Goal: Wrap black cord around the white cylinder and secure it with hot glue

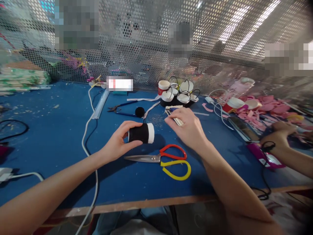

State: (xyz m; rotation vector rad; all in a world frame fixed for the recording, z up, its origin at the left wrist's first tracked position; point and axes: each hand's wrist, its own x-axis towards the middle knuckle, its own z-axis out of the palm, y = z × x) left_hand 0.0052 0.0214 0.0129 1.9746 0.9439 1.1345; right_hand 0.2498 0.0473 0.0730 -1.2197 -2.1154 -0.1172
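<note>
My left hand point(117, 143) is closed around a small paper cup point(139, 133) lying sideways, wrapped in black with a white band at its right end. My right hand point(189, 127) reaches over a small bundle of pale sticks point(179, 121). Its thumb and fingers come together there, and what they pinch is hidden. A dark blue item point(172, 109) shows beside the fingers. Scissors point(156, 159) with one red and one yellow handle lie in front of both hands. Just beyond the cup sits a round black ball point(140, 112).
Blue-handled pliers point(122, 105) and white strips point(144, 99) lie farther back. Several cups with black wire loops point(183, 97) stand by the mesh screen point(141, 62). A white cable point(85, 137) crosses the left side. At right are pink scraps point(266, 106), a phone point(241, 128) and another person's hand point(278, 138).
</note>
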